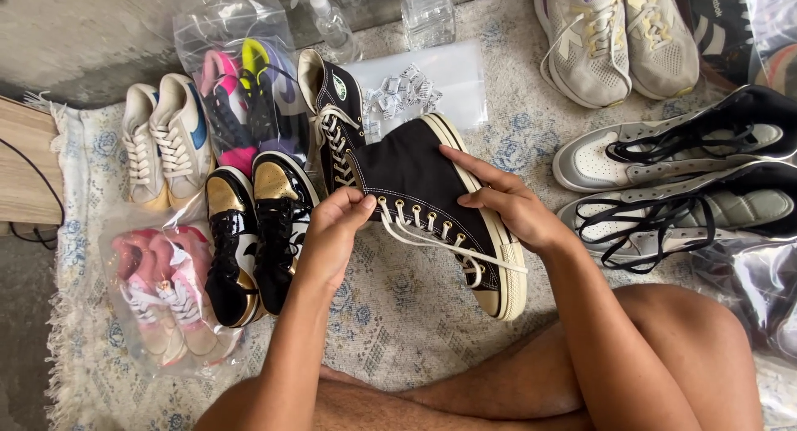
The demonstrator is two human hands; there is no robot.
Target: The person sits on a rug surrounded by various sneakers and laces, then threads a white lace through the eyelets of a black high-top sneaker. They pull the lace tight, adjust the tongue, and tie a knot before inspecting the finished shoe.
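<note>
patterned rug point(398, 315) noted, crowded with shoes. black high-top sneaker point(432, 207) is held at centre: left hand point(332, 232) pinched at its eyelets, right hand point(506, 203) clamped on its sole. loose white lace point(448, 244) could be snagged.

Black high-top canvas sneaker point(432, 203), cream sole, white lace partly threaded, lying on side above rug

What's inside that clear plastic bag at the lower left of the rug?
The clear bag holds a pair of pink and white sneakers, laces showing through the plastic. The black and gold shoes beside it cover its right edge, and glare blurs the rest.
</note>
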